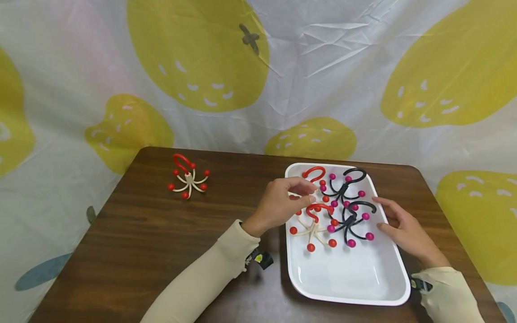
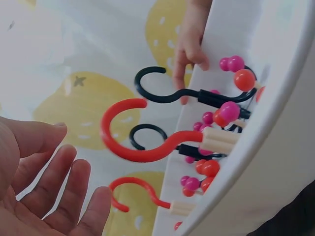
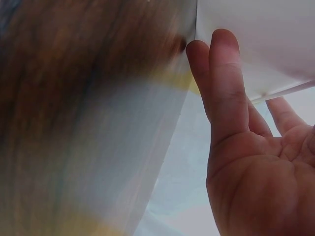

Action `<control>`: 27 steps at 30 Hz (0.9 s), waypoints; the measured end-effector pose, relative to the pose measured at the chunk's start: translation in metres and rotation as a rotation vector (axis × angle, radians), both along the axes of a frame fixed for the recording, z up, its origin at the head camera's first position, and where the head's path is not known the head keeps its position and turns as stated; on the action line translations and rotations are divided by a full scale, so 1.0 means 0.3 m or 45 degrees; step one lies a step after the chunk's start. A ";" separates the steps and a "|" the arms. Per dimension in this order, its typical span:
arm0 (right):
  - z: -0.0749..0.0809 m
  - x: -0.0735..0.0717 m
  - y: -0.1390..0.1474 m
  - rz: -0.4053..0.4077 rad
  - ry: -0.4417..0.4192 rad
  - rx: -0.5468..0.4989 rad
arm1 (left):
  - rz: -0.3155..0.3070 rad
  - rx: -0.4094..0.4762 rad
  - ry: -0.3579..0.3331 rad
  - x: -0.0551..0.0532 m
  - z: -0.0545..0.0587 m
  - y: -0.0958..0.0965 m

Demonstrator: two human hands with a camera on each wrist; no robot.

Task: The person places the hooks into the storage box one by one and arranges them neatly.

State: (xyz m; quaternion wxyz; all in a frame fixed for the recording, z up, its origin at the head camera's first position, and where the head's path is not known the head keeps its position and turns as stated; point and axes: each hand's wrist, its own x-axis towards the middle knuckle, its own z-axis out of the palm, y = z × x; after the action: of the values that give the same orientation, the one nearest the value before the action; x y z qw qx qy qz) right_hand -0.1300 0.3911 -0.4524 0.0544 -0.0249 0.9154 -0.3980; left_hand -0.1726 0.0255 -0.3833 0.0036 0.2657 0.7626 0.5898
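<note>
My left hand (image 1: 280,202) hovers over the back left of a white tray (image 1: 343,278), fingers apart with nothing between them. Below and around it in the tray are two cream hanger hooks with red hooked tops and red balls, one near the front (image 1: 313,229) and one behind (image 1: 317,169), partly hidden by the hand. Beside them lie two black hanger hooks with magenta balls, a rear one (image 1: 343,191) and a nearer one (image 1: 350,220). My right hand (image 1: 409,233) rests along the tray's right side, its fingers fairly straight, the thumb by the rim.
Another cream and red hanger hook (image 1: 189,179) stands on its legs at the back left of the brown wooden table (image 1: 161,251). Behind the table hangs a white curtain (image 1: 226,130) with yellow fruit prints.
</note>
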 end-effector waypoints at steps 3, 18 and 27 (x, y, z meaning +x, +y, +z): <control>-0.002 -0.001 0.003 0.002 0.009 -0.002 | 0.004 0.030 0.022 -0.004 0.012 -0.019; 0.010 -0.005 -0.004 0.017 0.028 0.002 | 0.078 0.020 0.086 -0.020 0.039 -0.130; 0.003 -0.002 -0.005 0.002 -0.001 0.006 | 0.144 0.031 0.123 -0.035 0.049 -0.222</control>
State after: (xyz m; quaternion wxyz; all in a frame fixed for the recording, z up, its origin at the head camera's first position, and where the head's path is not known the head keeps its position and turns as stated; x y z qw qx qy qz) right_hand -0.1305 0.3895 -0.4514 0.0553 -0.0254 0.9163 -0.3958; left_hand -0.1830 -0.0411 -0.3688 -0.0698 0.2503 0.7686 0.5846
